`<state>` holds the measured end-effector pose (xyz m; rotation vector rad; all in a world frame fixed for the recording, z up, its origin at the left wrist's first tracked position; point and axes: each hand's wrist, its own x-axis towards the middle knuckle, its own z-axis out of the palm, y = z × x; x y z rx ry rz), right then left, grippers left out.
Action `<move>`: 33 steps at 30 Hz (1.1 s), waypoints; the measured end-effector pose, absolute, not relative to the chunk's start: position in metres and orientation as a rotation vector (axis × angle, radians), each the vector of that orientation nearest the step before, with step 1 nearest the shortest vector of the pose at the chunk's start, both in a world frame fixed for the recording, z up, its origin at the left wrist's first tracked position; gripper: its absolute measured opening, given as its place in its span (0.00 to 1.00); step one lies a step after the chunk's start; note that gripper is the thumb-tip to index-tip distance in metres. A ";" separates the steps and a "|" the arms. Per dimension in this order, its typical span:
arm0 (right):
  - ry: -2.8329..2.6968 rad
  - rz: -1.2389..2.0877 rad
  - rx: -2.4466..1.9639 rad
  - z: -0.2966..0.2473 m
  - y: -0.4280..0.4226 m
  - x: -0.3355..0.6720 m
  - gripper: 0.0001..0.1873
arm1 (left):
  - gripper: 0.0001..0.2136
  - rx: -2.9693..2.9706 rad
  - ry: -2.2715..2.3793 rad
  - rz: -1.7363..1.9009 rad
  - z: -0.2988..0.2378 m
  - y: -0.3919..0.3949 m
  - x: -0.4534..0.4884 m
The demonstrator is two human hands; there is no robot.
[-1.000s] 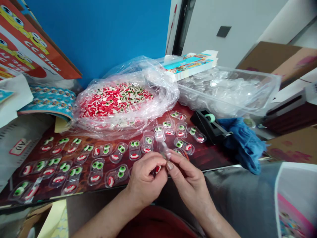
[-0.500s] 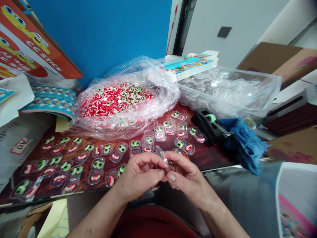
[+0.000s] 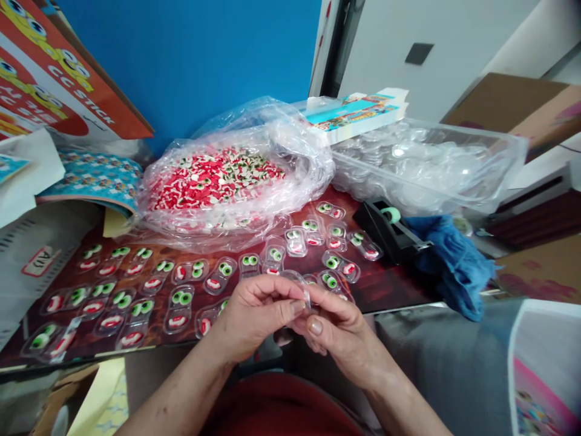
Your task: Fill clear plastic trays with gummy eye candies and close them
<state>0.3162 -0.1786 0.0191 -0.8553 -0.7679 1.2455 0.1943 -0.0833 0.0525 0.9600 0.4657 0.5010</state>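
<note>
Between my fingertips, at the table's front edge, is a clear plastic case (image 3: 297, 280), seen nearly edge-on; its contents are hidden. My left hand (image 3: 256, 315) pinches it from the left with thumb and forefinger. From the right, my right hand (image 3: 341, 330) grips the same case, its fingers curled behind. Just beyond my hands lie several clear cases, each with green eyes and a red mouth, such as this filled case (image 3: 178, 309) and another filled case (image 3: 273, 257).
A plastic bag (image 3: 236, 227) of loose red, white and green pieces sits at the back. Right of it stand a clear bin (image 3: 490, 151) of clear plastic shells, a black tape dispenser (image 3: 385, 233) and a blue cloth (image 3: 454, 260). Printed boxes and a blue patterned sheet (image 3: 97, 175) are left.
The clear case has tilted a little between my fingers, showing more of its rounded top. My hands stay together in nearly the same place. The view has shifted slightly.
</note>
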 end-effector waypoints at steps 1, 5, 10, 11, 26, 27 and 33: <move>-0.763 1.249 -0.847 0.019 -0.179 0.316 0.19 | 0.03 0.955 0.462 0.498 0.052 -0.083 0.194; -0.751 1.256 -0.819 0.021 -0.179 0.316 0.19 | 0.02 0.959 0.451 0.491 0.052 -0.083 0.194; -0.748 1.257 -0.829 0.021 -0.179 0.316 0.19 | 0.03 0.972 0.433 0.485 0.054 -0.085 0.195; -0.746 1.255 -0.834 0.021 -0.178 0.316 0.19 | 0.03 0.978 0.423 0.479 0.054 -0.086 0.196; -0.818 1.109 -1.041 0.024 -0.179 0.314 0.18 | 0.03 1.112 0.494 0.468 0.061 -0.087 0.198; -0.806 1.066 -1.120 0.024 -0.179 0.314 0.20 | 0.04 1.124 0.549 0.461 0.061 -0.087 0.198; -0.614 1.190 -1.205 0.022 -0.189 0.326 0.21 | 0.12 1.078 0.734 0.486 0.050 -0.096 0.207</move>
